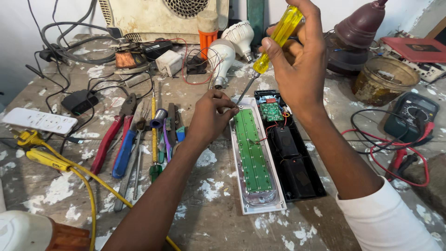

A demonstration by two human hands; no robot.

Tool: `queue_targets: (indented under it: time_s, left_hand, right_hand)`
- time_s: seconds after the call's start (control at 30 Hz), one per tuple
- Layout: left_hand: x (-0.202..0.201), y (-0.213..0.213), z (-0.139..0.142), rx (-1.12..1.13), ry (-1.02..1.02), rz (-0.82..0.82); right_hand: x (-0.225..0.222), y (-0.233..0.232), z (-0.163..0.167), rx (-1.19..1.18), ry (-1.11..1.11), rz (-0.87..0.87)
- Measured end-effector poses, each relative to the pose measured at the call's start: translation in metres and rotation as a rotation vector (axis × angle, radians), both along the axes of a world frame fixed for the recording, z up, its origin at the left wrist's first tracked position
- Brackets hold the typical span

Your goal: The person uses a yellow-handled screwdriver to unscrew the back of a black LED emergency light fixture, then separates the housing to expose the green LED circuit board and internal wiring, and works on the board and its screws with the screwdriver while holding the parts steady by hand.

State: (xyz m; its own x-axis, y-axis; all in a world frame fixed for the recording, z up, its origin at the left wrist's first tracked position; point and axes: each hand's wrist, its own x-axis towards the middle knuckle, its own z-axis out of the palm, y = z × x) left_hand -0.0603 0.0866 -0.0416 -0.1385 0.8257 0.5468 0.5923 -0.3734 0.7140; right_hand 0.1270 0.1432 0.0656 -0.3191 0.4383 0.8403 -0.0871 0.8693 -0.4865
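Note:
My right hand [297, 60] grips a yellow-handled screwdriver [274, 39], its shaft slanting down so the tip meets the top end of an opened emergency lamp. The lamp lies in two halves: a white front [258, 204] with a long green LED board [253, 153], and a black back shell [297, 172] holding a small green circuit board [271, 111] and dark battery cells. My left hand [211, 118] rests at the upper left corner of the white half, fingertips pinched together by the screwdriver tip. Whether something small sits between those fingers is hidden.
Left of the lamp lie pliers [116, 139], cutters and small screwdrivers [154, 135]. A white power strip [39, 121] and yellow plugs [42, 155] sit at far left. Bulbs [223, 56], a wire coil [125, 59] and a fan casing stand behind; a multimeter [411, 116] with red leads is at right.

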Motion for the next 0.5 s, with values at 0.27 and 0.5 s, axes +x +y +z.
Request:
queue_targets:
  time_s: [0.27,0.5]
  left_hand:
    - [-0.001,0.0,0.001,-0.039,-0.052,-0.023]
    - [0.003,-0.007,0.007,-0.025,0.032,0.014]
  right_hand:
    - [0.0,0.0,0.003,0.018,-0.01,-0.005]
    - [0.002,-0.006,0.01,0.045,-0.009,-0.022]
